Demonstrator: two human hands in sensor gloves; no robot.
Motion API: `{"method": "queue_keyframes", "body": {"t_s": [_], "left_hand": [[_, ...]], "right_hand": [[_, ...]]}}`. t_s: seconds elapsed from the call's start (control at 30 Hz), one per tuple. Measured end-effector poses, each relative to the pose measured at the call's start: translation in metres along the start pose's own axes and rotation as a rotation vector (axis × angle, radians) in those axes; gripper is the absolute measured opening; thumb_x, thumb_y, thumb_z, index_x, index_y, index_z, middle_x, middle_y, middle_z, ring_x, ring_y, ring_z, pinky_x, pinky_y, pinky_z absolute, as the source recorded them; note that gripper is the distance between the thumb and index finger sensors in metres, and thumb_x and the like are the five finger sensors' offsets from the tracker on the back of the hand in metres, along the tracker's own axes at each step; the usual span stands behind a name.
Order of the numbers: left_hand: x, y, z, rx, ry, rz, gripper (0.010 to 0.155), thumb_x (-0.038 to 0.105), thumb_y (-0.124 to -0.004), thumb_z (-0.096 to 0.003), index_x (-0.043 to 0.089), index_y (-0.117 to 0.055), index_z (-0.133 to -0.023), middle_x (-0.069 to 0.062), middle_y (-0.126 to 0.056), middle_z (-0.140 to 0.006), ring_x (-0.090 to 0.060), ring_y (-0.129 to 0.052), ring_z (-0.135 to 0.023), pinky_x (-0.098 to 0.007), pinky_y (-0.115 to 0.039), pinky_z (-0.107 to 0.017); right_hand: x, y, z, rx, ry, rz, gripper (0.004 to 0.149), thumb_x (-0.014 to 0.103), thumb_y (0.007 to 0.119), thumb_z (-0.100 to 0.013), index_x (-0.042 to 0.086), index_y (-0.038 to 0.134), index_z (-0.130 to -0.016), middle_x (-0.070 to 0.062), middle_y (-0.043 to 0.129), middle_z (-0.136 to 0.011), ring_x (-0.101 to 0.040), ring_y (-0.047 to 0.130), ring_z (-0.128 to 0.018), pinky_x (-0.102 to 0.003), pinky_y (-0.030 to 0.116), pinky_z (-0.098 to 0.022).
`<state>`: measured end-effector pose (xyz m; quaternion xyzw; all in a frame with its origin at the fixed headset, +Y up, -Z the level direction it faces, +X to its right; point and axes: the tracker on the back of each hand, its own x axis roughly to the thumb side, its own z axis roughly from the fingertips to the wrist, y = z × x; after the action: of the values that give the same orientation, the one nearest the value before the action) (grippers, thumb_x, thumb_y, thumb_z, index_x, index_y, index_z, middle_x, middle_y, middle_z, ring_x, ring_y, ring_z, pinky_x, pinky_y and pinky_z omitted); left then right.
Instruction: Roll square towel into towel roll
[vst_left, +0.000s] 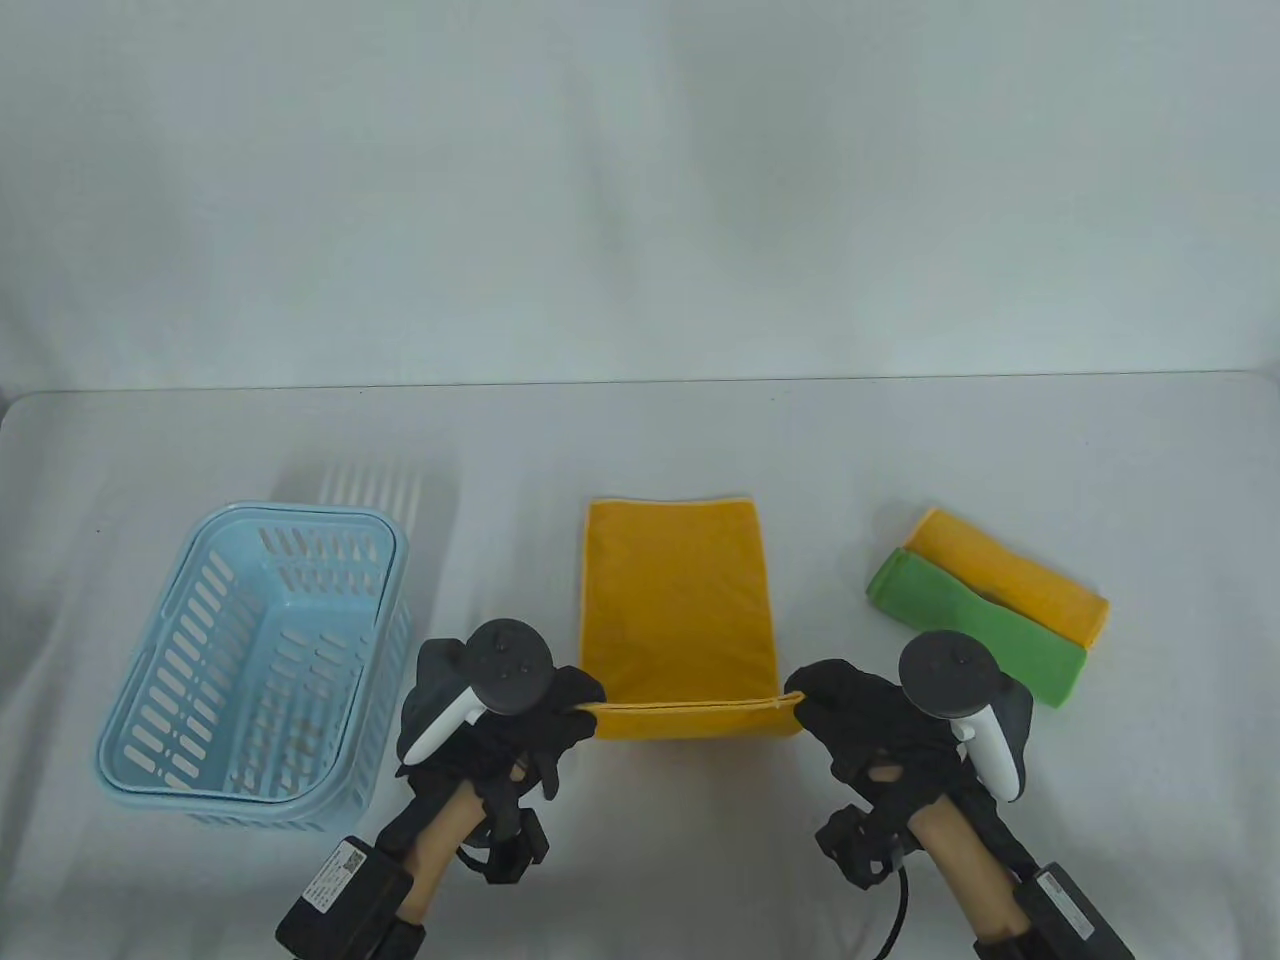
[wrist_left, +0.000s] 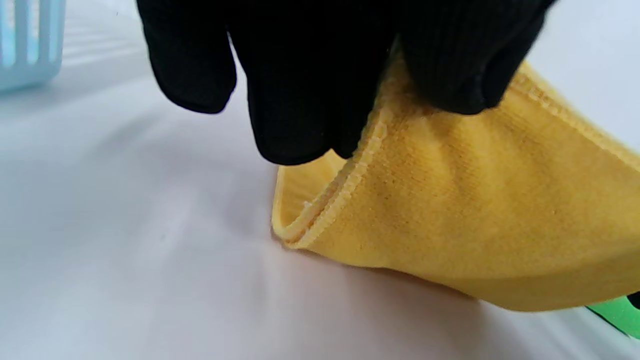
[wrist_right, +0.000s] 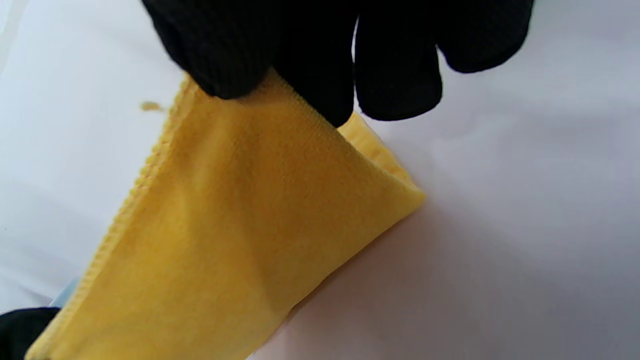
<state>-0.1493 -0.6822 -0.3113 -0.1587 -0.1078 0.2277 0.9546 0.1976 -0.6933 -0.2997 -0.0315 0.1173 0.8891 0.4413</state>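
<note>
in the table view the yellow towel lies in the lower middle of the frame on the white table, its far part flat and its near edge lifted and folded back into a narrow band that runs across between the two hands. the left hand, in a black glove with a tracker strapped to its back, sits at the left end of that band and pinches the corner there; in the left wrist view the gloved fingers come down from the top edge and clamp the stitched hem of the towel, with the fold just below them touching the table. the right hand mirrors it at the right end of the band, and in the right wrist view its fingers grip the top of the raised towel, whose folded corner points to the right of the frame and rests on the white surface. at the lower left of the table view stands a light blue slotted basket, well apart from the towel. at the right of that frame lie a green towel roll and a second yellow towel roll, side by side and touching, slanting down toward the right.
</note>
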Motion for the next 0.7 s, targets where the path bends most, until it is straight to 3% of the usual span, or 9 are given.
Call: {"method": "queue_keyframes", "body": {"t_s": [0.3,0.6,0.7], "left_hand": [[-0.011,-0.019,-0.002,-0.114,0.01,-0.014,0.043,0.037,-0.082,-0.0388,0.033,-0.086,-0.081,0.006,-0.094,-0.082,-0.023,-0.1,-0.072,-0.052,-0.076,-0.063],[-0.01,-0.049,-0.011,-0.296,-0.001,-0.198,0.043,0.037,-0.084,-0.0376,0.033,-0.088,-0.08,0.005,-0.094,-0.083,-0.024,-0.099,-0.074,-0.052,-0.075,-0.063],[-0.01,-0.057,-0.014,-0.34,0.011,-0.241,0.043,0.038,-0.084,-0.0372,0.033,-0.088,-0.08,0.005,-0.093,-0.084,-0.024,-0.099,-0.074,-0.052,-0.075,-0.063]], "right_hand": [[-0.006,0.013,0.003,0.163,0.042,0.098,0.039,0.034,0.083,-0.034,0.031,0.083,-0.073,0.001,0.093,-0.074,-0.029,0.091,-0.071,-0.053,0.072,-0.057],[-0.02,0.04,-0.005,0.314,0.135,0.236,0.039,0.032,0.084,-0.034,0.029,0.084,-0.073,0.0,0.092,-0.075,-0.031,0.089,-0.073,-0.055,0.07,-0.058],[-0.026,0.046,-0.008,0.349,0.167,0.264,0.039,0.033,0.083,-0.034,0.029,0.083,-0.073,0.0,0.088,-0.08,-0.032,0.082,-0.081,-0.055,0.067,-0.061]]}}
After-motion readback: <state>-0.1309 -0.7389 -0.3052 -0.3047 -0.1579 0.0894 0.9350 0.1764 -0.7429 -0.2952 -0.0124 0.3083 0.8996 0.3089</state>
